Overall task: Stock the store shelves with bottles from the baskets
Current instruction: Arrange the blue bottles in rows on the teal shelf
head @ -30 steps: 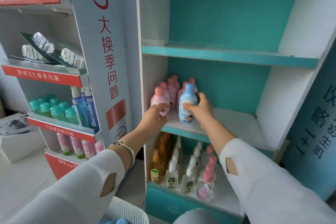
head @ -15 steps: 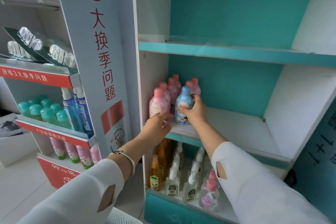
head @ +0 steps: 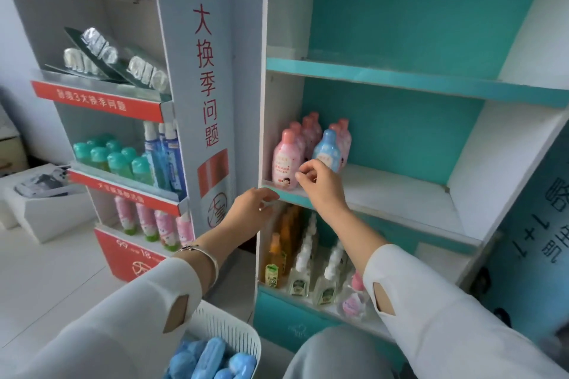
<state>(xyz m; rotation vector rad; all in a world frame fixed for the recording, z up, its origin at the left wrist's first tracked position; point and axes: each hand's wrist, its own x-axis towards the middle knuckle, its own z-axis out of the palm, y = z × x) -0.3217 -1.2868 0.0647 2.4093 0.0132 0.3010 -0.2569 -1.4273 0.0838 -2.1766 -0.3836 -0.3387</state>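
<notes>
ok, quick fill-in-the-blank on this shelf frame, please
1. The blue bottle stands on the ___ shelf of the teal unit.
2. The other bottles on that shelf are ___.
3. The white basket holds ___ bottles.
4. The bracelet sits on the ___ wrist.

Missing: middle, pink, blue, left

- A shop is shown: rows of like bottles (head: 285, 160) are faced forward on teal shelves (head: 400, 194) at 1 o'clock.
- At 10 o'clock a stand (head: 215, 49) is fitted with red strips (head: 101, 101) printed with slogans and prices.
- A basket (head: 234, 328) of stock is set at 6 o'clock.
</notes>
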